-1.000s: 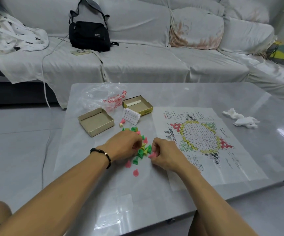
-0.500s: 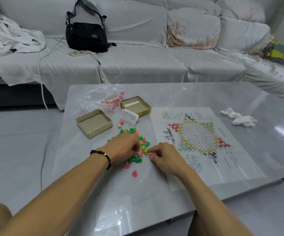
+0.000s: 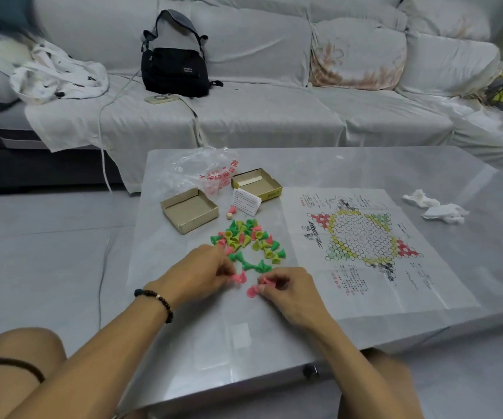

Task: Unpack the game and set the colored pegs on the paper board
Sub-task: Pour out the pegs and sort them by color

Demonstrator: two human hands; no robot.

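A heap of green, yellow and pink pegs lies on the grey table, left of the paper board with its printed star grid. My left hand sits at the heap's near edge and pinches a pink peg. My right hand is just right of it, fingers curled round pink pegs. One more pink peg lies on the table against my right fingertips. No pegs stand on the board.
Two open cardboard box halves, a leaflet, a small die and a clear plastic bag lie behind the pegs. Crumpled tissues sit at the table's right. A sofa with a black backpack stands behind.
Both hands have drawn back toward me out of the heap, each with pink pegs. The heap now shows fully. The camera view has shifted.
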